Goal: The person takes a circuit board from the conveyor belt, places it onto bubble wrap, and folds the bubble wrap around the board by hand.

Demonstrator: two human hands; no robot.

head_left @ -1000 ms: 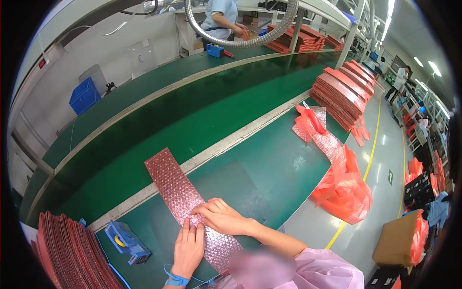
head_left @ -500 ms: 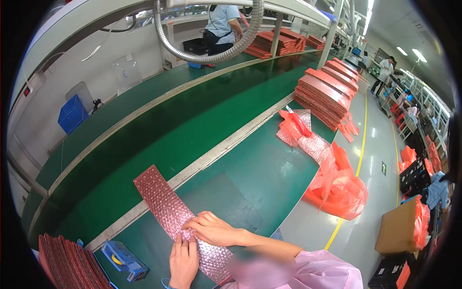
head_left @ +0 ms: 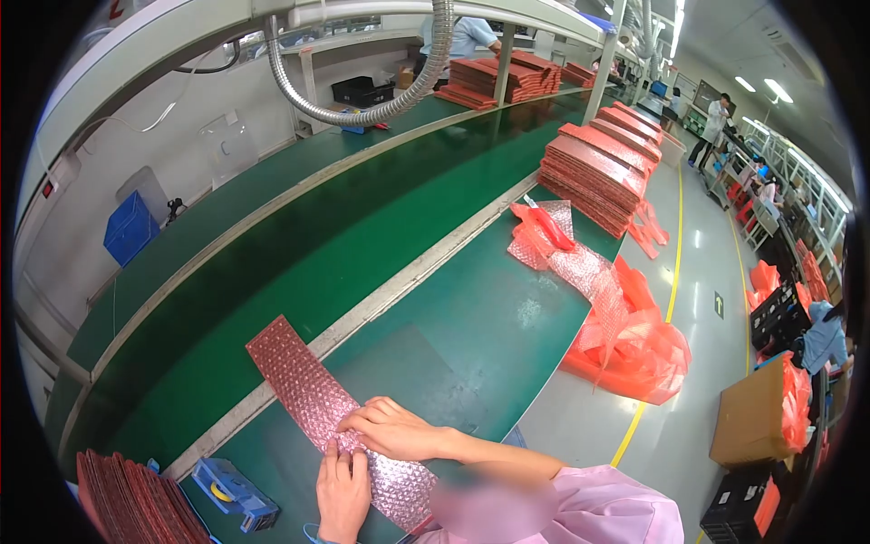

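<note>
A long strip of pink bubble wrap (head_left: 294, 367) lies slantwise across the green worktop, its far end over the metal rail. My right hand (head_left: 391, 430) reaches over the strip's middle, its curled fingers closed on the film. Just beside it, my left hand (head_left: 343, 494) comes from below with fingers bent and tips pinching the same spot. The fingertips of both hands nearly meet there. What sits under them is partly hidden. The strip's near end runs down toward my body.
A blue tape dispenser (head_left: 234, 494) stands at lower left, next to a stack of red bubble-wrap pieces (head_left: 136, 499). Loose red wrap (head_left: 625, 349) hangs over the table's right edge. Tall red stacks (head_left: 598, 172) stand farther back. A green conveyor belt (head_left: 362, 227) runs beyond the rail.
My head view has shifted slightly. The crumpled bit of film between my fingers looks flatter now; both hands stay at the strip's middle. A person at the far side has moved right, behind the stacks.
</note>
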